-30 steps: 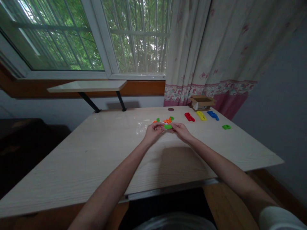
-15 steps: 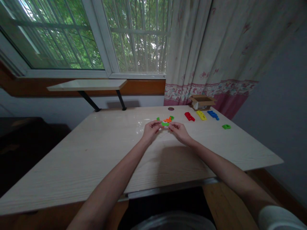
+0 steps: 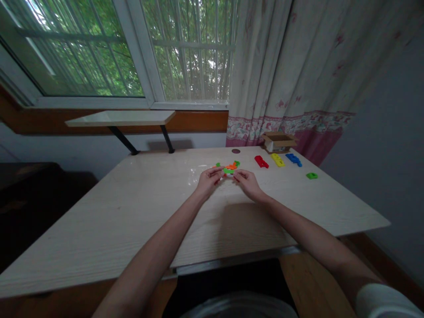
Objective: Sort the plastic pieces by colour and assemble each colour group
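Note:
My left hand [image 3: 208, 180] and my right hand [image 3: 246, 182] meet over the middle of the pale wooden table [image 3: 132, 221], fingers pinched together on a small green plastic piece [image 3: 228, 171] held between them. Just beyond the fingertips lies a little heap of orange and green pieces [image 3: 232, 165]. Both forearms stretch forward from the near edge.
Further right on the table lie a red piece [image 3: 261, 161], a yellow piece [image 3: 278, 160], a blue piece [image 3: 294, 159] and a lone green piece [image 3: 312, 176]. A small open cardboard box [image 3: 279, 141] stands at the back right by the curtain. A dark round spot [image 3: 236, 151] marks the far edge.
Both hands have moved slightly away from me, carrying the green piece closer to the heap. Over the last half second they barely shifted.

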Motion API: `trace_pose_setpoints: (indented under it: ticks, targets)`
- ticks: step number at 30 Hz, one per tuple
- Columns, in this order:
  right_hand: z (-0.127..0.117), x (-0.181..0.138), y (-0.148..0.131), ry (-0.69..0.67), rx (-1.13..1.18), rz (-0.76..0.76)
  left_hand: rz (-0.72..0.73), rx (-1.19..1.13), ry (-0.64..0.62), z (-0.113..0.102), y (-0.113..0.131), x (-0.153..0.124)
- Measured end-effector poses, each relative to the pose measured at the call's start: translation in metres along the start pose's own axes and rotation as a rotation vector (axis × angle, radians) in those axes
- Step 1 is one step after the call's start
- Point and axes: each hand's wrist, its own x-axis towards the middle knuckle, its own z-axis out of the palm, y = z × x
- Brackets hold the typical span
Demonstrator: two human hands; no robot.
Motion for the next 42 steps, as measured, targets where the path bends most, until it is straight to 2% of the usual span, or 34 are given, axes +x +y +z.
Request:
trace_pose_setpoints:
  ticks: [5,9,18,27,32,37,42]
  targets:
    - [-0.001,0.002,0.004,0.016,0.038,0.024,0.008,0.013,-0.030,-0.003,-0.007,0.003]
    - [0.001,0.005,0.009,-0.020,0.081,0.062,0.036,0.030,-0.019,0.000,-0.005,0.000]
    - [0.006,-0.001,0.002,-0.166,0.468,0.242,0.000,0.025,-0.054,0.007,0.003,-0.006]
    - [0.005,-0.004,-0.005,-0.213,0.536,0.297,0.019,0.058,-0.049,0.006,0.002,-0.006]
    - [0.003,-0.001,-0.001,-0.137,0.434,0.251,0.024,0.052,-0.053,0.003,0.000,-0.002]
    - [0.002,0.004,0.007,0.009,0.133,0.097,-0.005,0.042,0.007,-0.004,-0.008,0.004]
    - [0.002,0.002,0.009,0.081,-0.054,-0.041,-0.015,0.036,0.007,-0.005,-0.009,0.004]
